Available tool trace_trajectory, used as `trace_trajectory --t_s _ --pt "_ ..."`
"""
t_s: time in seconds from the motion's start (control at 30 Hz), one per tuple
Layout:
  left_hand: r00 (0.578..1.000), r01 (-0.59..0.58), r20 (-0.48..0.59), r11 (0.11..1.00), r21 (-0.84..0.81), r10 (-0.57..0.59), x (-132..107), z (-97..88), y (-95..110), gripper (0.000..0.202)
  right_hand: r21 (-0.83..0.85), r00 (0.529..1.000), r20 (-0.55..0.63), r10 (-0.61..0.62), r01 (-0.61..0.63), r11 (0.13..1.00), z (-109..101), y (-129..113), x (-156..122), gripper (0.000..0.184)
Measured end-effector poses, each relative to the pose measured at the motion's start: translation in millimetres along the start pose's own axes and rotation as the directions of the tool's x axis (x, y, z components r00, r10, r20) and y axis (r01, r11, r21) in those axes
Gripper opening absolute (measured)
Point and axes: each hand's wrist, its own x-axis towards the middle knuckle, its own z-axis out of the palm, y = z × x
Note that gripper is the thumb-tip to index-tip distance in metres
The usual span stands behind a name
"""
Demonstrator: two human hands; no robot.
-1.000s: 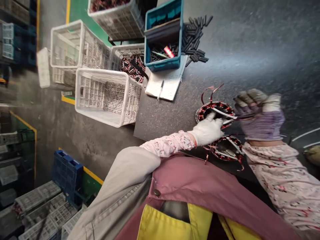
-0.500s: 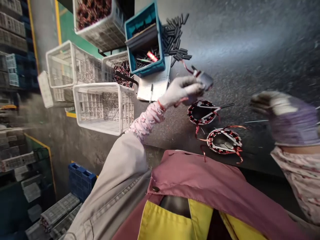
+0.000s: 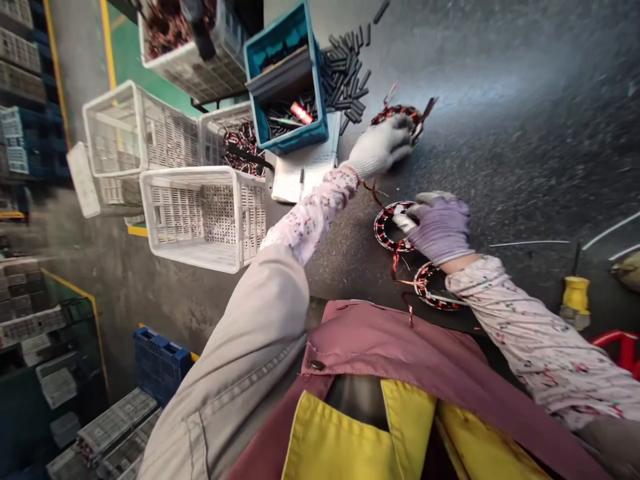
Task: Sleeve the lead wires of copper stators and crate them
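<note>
On the dark workbench [image 3: 505, 120], three wound stators are seen. The upper stator [image 3: 395, 115] is tilted, clasped at its rim by the closed fingers of the white-gloved left hand [image 3: 380, 148]. The middle stator [image 3: 382, 227] lies flat, axis upright, pinched by the purple-gloved right hand [image 3: 440, 228]. The lower stator [image 3: 429, 285] lies flat beside it.

We are in a factory workshop; yellow lines [image 3: 103, 40] mark the concrete floor, white perforated crates [image 3: 203, 220] and stacked blue crates [image 3: 161, 363] stand about, a teal bin [image 3: 285, 73] holds black pieces, and wire-wound motor stators [image 3: 384, 230] lie on our dark desk [image 3: 500, 133].
</note>
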Motion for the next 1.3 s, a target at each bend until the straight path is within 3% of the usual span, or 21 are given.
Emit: trace_trajectory --t_s 0.1,0.17,0.23,0.3,0.4,0.5,0.6,0.7,0.8,0.9,0.97,1.03,1.07,1.2,1.3 --pt "0.994 -0.053 -0.094 0.999 -0.005 0.052 -66.9 0.6 21.2 0.027 -0.088 0.972 0.093 0.218 -0.210 0.974 1.9 -19.7 16.5 0.038" --pt "0.982 0.070 -0.170 0.996 -0.058 -0.079 -120.7 22.7 34.3 0.022 -0.093 0.933 0.152 0.325 -0.314 0.945 2.5 -25.9 23.5 0.038" --pt "0.950 0.274 -0.117 0.952 -0.134 -0.289 -163.0 54.7 40.9 0.019 -0.011 0.930 0.180 0.321 -0.324 0.946 5.4 -25.6 24.1 0.031" --pt "0.918 0.371 -0.076 0.910 -0.185 -0.389 -184.2 82.7 40.8 0.019 0.117 0.969 0.118 0.217 -0.230 0.966 10.3 -19.6 16.7 0.018" --pt "0.938 0.329 -0.035 0.918 -0.220 -0.345 -184.1 99.0 33.8 0.018 0.262 0.995 -0.074 0.063 -0.042 0.964 13.8 -3.8 -1.9 0.011" --pt "0.962 0.264 -0.004 0.937 -0.231 -0.272 -175.5 92.4 27.5 0.018 0.288 0.974 -0.204 0.104 -0.042 0.957 5.1 9.0 -9.4 0.015" --pt "0.965 0.254 0.000 0.941 -0.226 -0.261 -173.8 85.0 27.6 0.018 0.108 0.971 -0.048 0.235 -0.229 0.967 -7.5 4.7 2.1 0.023" --pt "0.968 0.248 0.010 0.947 -0.205 -0.251 -174.7 82.5 31.1 0.020 -0.072 0.921 0.153 0.358 -0.351 0.934 -9.0 -13.9 17.3 0.033" --pt "0.969 0.247 0.045 0.954 -0.171 -0.243 -173.8 80.8 32.7 0.022 -0.015 0.927 0.120 0.355 -0.356 0.934 2.9 -29.0 21.3 0.024" --pt "0.970 0.242 0.050 0.958 -0.154 -0.237 -171.7 79.8 30.8 0.022 0.222 0.967 -0.016 0.255 -0.246 0.944 16.4 -27.8 11.8 0.010" --pt "0.975 0.223 0.045 0.961 -0.162 -0.218 -170.5 80.1 28.5 0.023 0.352 0.991 -0.099 0.090 -0.049 0.935 19.5 -18.2 0.9 0.012" --pt "0.978 0.207 0.049 0.963 -0.172 -0.201 -169.4 81.0 26.4 0.024 0.374 0.986 -0.154 -0.066 0.120 0.920 15.7 -5.4 -9.4 0.013" --pt "0.980 0.201 0.054 0.964 -0.175 -0.194 -168.8 81.5 25.6 0.025 0.347 0.984 -0.157 -0.087 0.138 0.928 11.7 0.8 -12.9 0.012" --pt "0.983 0.182 0.047 0.966 -0.183 -0.176 -167.2 82.8 23.8 0.025 0.152 0.982 -0.143 0.126 -0.104 0.983 -5.8 12.1 -6.6 0.012" --pt "0.984 0.177 0.052 0.968 -0.180 -0.170 -166.3 83.0 23.0 0.026 0.126 0.969 -0.028 0.247 -0.242 0.962 -8.0 4.1 13.1 0.018"
